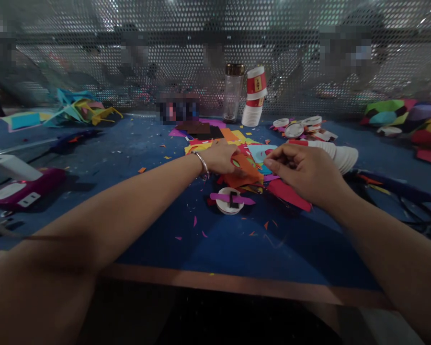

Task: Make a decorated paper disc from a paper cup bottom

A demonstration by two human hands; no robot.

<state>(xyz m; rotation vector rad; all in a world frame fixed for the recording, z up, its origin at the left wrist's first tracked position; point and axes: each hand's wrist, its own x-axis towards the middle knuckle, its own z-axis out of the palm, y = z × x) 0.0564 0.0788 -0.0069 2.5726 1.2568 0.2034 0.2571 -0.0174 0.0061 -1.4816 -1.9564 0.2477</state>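
My left hand (221, 157), with a bangle at its wrist, reaches over a pile of coloured paper. Its fingers are apart and touch or hover just over an orange sheet (242, 175); I cannot tell which. My right hand (303, 167) is pinched closed beside the light blue paper (258, 152), and anything between its fingertips is too small to make out. A red paper piece (289, 194) lies under that hand. Nearer to me sits a round white paper piece (230, 207) with a purple strip (215, 196) and a black shape across it.
Stacked paper cups (252, 116) and a glass bottle (232, 96) stand at the back. More cups (345, 155) lie behind my right hand. A purple-and-white device (27, 189) is at left, scissors-like dark handles at right. Paper scraps dot the blue table (201, 249).
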